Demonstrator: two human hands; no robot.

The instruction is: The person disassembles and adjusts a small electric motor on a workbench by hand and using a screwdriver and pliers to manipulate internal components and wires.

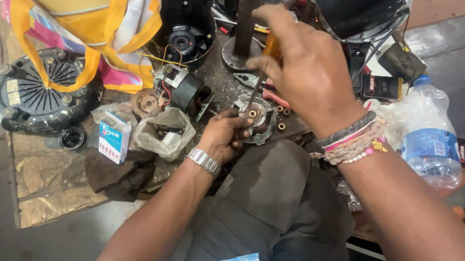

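Metal housing sat near front edge of cluttered bench, pinned by left hand, fingers curled on its rim, likely to stop it turning. Right hand closed around screwdriver (orange handle mostly hidden), tip down into housing centre. Small motor just left; water bottle well apart at right edge; striped bag at back left corner.

A round grey metal motor plate with a copper-coloured bushing at its centre lies flat on the cluttered desk's edge, just above the knee. A slim orange-handled screwdriver stands nearly upright, its dark shaft pointing down onto the plate's middle.
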